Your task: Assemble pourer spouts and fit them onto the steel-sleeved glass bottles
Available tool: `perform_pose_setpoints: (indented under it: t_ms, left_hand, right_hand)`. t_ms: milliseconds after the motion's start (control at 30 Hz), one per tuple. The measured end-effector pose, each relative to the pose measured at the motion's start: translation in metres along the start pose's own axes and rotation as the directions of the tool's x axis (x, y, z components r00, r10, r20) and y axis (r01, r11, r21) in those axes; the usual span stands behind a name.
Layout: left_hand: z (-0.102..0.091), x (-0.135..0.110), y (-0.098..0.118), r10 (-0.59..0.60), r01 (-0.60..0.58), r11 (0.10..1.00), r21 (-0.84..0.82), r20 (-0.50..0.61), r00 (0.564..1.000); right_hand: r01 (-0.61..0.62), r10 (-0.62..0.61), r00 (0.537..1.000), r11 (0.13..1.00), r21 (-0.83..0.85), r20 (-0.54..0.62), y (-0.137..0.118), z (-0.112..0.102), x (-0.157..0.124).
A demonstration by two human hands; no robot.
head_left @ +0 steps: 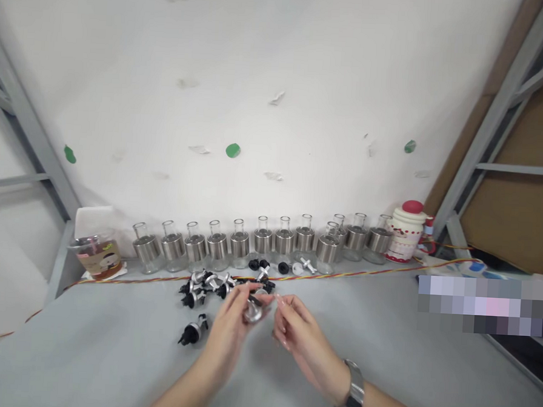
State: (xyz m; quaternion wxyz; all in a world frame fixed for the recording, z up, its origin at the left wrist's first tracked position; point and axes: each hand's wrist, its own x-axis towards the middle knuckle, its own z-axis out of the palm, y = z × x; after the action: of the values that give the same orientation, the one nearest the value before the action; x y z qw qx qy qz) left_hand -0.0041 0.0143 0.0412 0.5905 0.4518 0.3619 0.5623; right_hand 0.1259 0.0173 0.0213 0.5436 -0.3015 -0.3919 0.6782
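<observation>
My left hand (pixel 227 326) is closed around a small shiny metal pourer cap (pixel 253 312), held above the grey tabletop. My right hand (pixel 297 330), with a watch on its wrist, has its fingertips pinched together right beside that cap; what they hold, if anything, is too small to make out. Just behind the hands lies a pile of several black-and-silver pourer spouts (pixel 208 284). One more spout (pixel 192 331) lies alone to the left of my left hand.
A row of several glass bottles with metal collars (pixel 263 242) stands along the white wall. A red-lidded white jar (pixel 405 232) is at the right end, a printed cup (pixel 98 256) at the left. A twisted cable (pixel 340 276) runs across the table.
</observation>
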Motion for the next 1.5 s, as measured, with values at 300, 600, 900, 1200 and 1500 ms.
perform_pose_setpoints:
  t_ms: [300, 600, 900, 1200, 1500]
  left_hand:
    - [-0.049, 0.02, 0.004, 0.229, -0.102, -0.204, 0.974, 0.149, 0.962]
    - [-0.052, 0.018, 0.003, 0.282, -0.087, -0.362, 0.928, 0.198, 0.939]
    - [-0.041, 0.019, -0.018, 0.296, -0.408, -0.189, 0.893, 0.448, 0.844]
    - [-0.027, 0.028, -0.029, 0.284, -0.385, -0.115, 0.916, 0.402, 0.871]
    - [-0.03, 0.028, -0.03, 0.299, -0.312, 0.188, 0.931, 0.248, 0.922]
  right_hand:
    - [0.106, -0.224, 0.936, 0.915, -0.389, -0.273, -0.004, -0.039, 0.034]
    - [0.225, -0.341, 0.939, 0.693, -0.685, -0.037, -0.021, -0.061, 0.058]
    - [0.527, -0.071, 0.833, -0.198, -0.826, 0.548, -0.015, -0.042, 0.057]
    - [0.264, -0.231, 0.923, -0.203, -0.943, 0.309, -0.008, -0.05, 0.048]
    - [0.298, -0.221, 0.946, 0.301, -0.906, 0.238, -0.009, -0.061, 0.041]
